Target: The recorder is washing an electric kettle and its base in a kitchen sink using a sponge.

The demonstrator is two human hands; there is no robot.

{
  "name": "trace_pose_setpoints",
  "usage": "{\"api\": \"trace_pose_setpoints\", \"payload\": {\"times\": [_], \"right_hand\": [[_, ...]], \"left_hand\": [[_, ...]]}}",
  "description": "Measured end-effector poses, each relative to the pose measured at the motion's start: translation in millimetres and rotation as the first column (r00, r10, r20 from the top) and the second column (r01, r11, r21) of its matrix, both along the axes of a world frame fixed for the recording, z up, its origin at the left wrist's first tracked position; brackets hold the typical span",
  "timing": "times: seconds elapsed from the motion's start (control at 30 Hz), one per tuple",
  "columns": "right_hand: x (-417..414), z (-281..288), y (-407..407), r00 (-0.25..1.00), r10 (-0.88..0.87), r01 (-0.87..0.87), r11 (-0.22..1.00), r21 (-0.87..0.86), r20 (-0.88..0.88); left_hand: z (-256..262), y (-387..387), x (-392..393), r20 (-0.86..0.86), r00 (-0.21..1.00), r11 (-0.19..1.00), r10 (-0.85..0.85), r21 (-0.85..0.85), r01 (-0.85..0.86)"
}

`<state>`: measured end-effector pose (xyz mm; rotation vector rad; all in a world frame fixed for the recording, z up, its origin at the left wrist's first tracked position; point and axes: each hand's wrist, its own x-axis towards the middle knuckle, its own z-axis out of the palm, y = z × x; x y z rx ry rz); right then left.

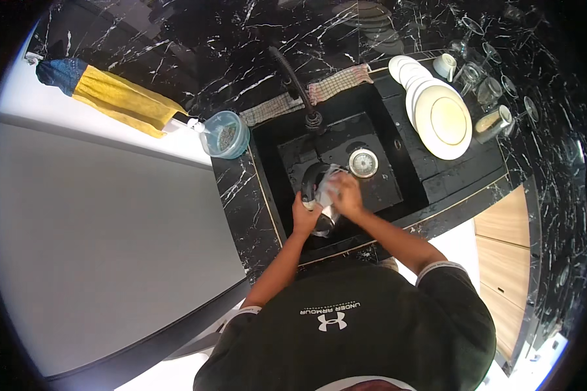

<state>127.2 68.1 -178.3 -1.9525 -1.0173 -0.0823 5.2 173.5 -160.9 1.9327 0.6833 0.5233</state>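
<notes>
Over the black sink (389, 193), my left hand (304, 215) grips a metal vessel with a thick curved black handle (310, 182), probably a kettle, near the handle's lower end. The vessel is tilted, and its shiny metal side (328, 213) shows between my hands. My right hand (347, 195), slightly blurred, presses a thin whitish cloth or sheet (327, 185) against it. Much of the vessel is hidden by my hands and the cloth. Beyond my right hand lies the round metal drain strainer (363, 162).
A dark faucet (301, 93) arches over the sink's back edge, by a checked cloth (340, 84). Left stands a translucent blue tub (226, 136); a yellow towel (122, 100) hangs farther off. Stacked plates (444, 122), a white cup (444, 65) and several glasses (489, 90) occupy the right side.
</notes>
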Motion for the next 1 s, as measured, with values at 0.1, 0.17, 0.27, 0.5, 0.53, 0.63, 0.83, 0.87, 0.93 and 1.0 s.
{"api": "trace_pose_setpoints", "payload": {"times": [0.1, 0.17, 0.27, 0.5, 0.53, 0.63, 0.83, 0.87, 0.93, 1.0], "right_hand": [[-11.3, 38.7, -12.5, 0.985, 0.164, -0.165, 0.986, -0.001, -0.055], [-0.6, 29.9, -14.8, 0.969, 0.237, -0.238, 0.971, 0.005, -0.075], [27.2, -12.0, -10.6, 0.95, -0.03, 0.04, 0.999, 0.025, -0.31], [-25.1, 48.4, -13.4, 0.999, -0.001, 0.0, 0.999, -0.043, -0.04], [-20.4, 38.1, -16.3, 0.999, 0.007, -0.008, 1.0, -0.024, -0.044], [3.4, 2.6, -19.3, 0.999, 0.022, -0.021, 1.0, 0.015, -0.049], [-8.6, 28.2, -0.6, 0.932, -0.197, 0.135, 0.967, -0.215, -0.304], [-19.3, 42.4, 0.5, 0.975, -0.149, 0.126, 0.982, -0.138, -0.167], [-18.3, 54.5, -5.5, 0.986, -0.072, 0.059, 0.995, -0.085, -0.154], [-14.4, 58.5, -11.6, 0.99, 0.085, -0.083, 0.996, 0.017, -0.108]], "left_hand": [[1.8, 6.7, -1.5, 0.027, 1.0, 0.976, 0.005, -0.218, 0.001], [-5.4, 7.1, -4.0, 0.085, 0.996, 0.992, 0.006, -0.13, 0.005], [-23.6, 7.5, -3.3, 0.099, 0.995, 1.0, 0.03, -0.005, -0.029], [14.5, 2.9, 28.7, -0.025, 0.961, 0.898, 0.277, -0.35, -0.268], [9.2, 6.5, 28.8, -0.004, 0.96, 0.909, 0.28, -0.321, -0.266], [-5.0, 11.3, 31.3, 0.044, 0.958, 0.928, 0.282, -0.264, -0.261], [-12.9, 20.1, 38.9, 0.062, 0.942, 0.898, 0.329, -0.328, -0.292], [-14.5, 23.8, 36.3, 0.024, 0.927, 0.858, 0.375, -0.388, -0.337], [-7.9, 27.9, 38.4, 0.039, 0.936, 0.854, 0.349, -0.425, -0.301], [0.5, 33.3, 39.4, 0.076, 0.95, 0.838, 0.304, -0.496, -0.228]]}}
